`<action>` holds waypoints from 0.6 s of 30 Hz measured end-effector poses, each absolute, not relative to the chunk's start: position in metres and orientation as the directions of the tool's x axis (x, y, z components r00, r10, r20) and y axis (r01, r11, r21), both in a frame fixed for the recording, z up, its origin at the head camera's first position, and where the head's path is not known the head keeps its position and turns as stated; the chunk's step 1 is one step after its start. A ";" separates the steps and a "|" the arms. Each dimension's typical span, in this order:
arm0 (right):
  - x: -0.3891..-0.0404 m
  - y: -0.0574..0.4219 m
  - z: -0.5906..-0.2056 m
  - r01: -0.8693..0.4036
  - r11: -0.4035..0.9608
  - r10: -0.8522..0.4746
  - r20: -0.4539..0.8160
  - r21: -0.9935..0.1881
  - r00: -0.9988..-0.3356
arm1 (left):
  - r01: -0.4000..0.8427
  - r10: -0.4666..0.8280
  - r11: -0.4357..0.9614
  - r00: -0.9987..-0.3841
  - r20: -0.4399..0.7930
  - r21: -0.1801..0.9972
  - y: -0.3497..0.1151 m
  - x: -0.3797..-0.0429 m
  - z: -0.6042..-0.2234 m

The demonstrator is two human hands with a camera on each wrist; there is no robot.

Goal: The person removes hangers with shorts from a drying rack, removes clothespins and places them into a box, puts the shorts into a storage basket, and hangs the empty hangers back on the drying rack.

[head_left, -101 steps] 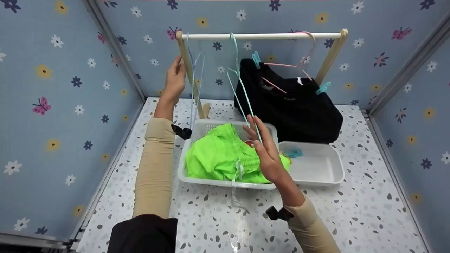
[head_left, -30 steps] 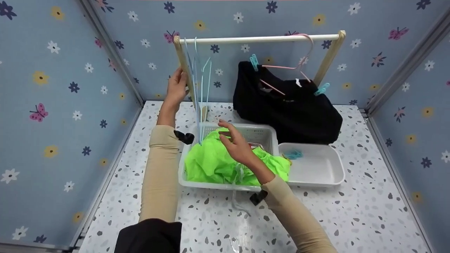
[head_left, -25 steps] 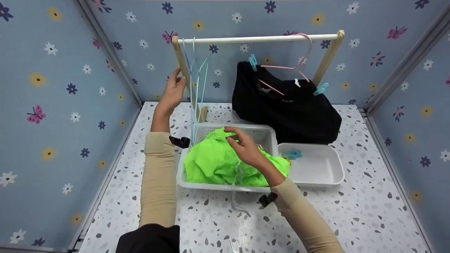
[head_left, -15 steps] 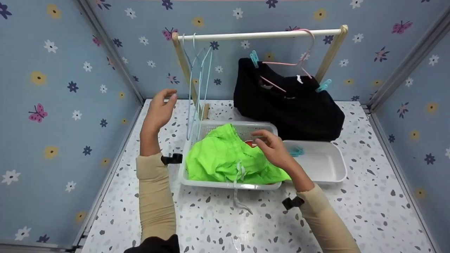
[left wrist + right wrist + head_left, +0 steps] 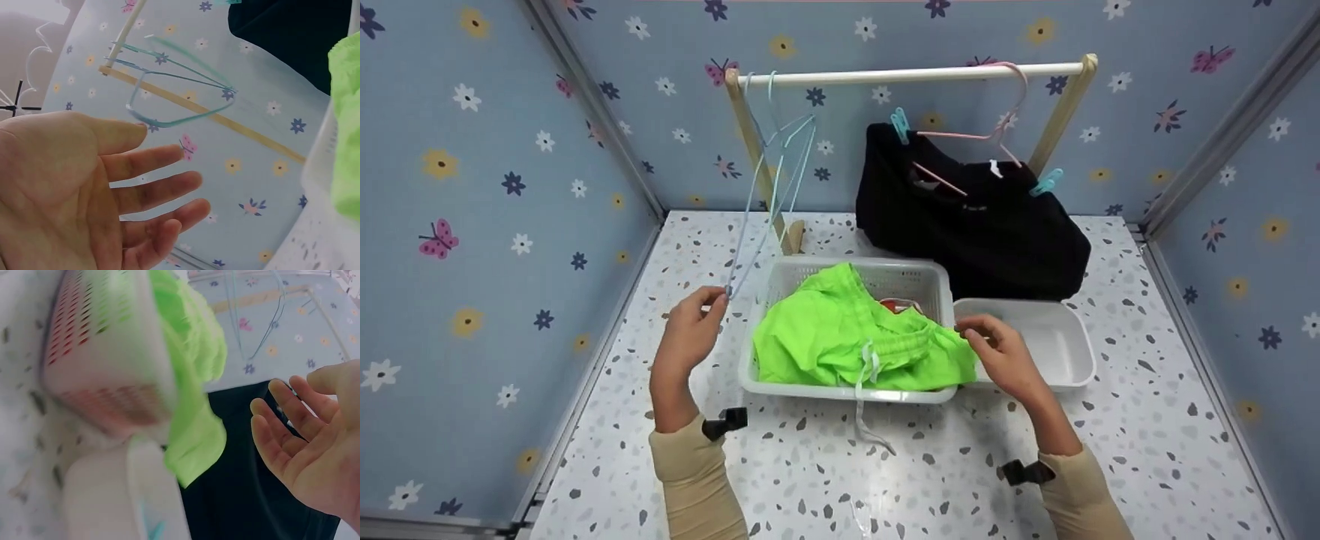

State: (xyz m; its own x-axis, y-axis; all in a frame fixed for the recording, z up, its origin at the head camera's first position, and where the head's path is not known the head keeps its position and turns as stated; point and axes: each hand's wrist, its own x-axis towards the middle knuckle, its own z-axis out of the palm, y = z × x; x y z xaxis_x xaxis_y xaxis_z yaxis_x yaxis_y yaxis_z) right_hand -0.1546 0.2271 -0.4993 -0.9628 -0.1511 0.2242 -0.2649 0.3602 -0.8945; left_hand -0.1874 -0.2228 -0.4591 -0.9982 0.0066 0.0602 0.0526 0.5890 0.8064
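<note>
In the head view my left hand [image 5: 686, 334] is at the left of the basket, its fingertips at the lower corner of a light-blue hanger [image 5: 744, 225]. The left wrist view shows its fingers [image 5: 163, 194] loosely spread, not wrapped round the hanger. A mint hanger [image 5: 802, 161] hangs beside it at the rail's left end. My right hand [image 5: 1001, 356] hovers with relaxed fingers by the right end of bright green drawstring shorts [image 5: 825, 330]. Nothing is in its palm in the right wrist view. The shorts lie heaped in a white basket [image 5: 851, 395], partly over its right rim.
A rack with a white rail [image 5: 877, 76] and wooden posts stands behind the basket. Black clothing [image 5: 982, 232] hangs at right from a pink hanger [image 5: 956, 136], with teal clothespins [image 5: 1048, 182]. A white tray [image 5: 1069, 341] sits right of the basket. Patterned walls enclose the table.
The mint hanger has slid left along the rail beside the blue one. My left hand has left the wooden post and come down; the blue hanger tilts towards it. My right hand has moved right.
</note>
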 end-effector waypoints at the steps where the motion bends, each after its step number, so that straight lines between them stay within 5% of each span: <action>1: -0.155 0.231 -0.507 -0.263 0.373 -0.141 0.226 -0.890 -0.964 | 0.042 0.008 0.588 -0.999 0.046 0.808 -0.221 -0.185 -0.464; 8: -0.149 0.246 -0.532 -0.244 0.520 -0.103 0.224 -0.818 -0.969 | 0.033 0.033 0.528 -0.999 0.019 0.849 -0.202 -0.176 -0.493; 18: -0.155 0.240 -0.533 -0.122 0.651 -0.115 0.062 -0.750 -0.991 | 0.079 0.169 0.501 -0.986 -0.008 0.862 -0.176 -0.163 -0.525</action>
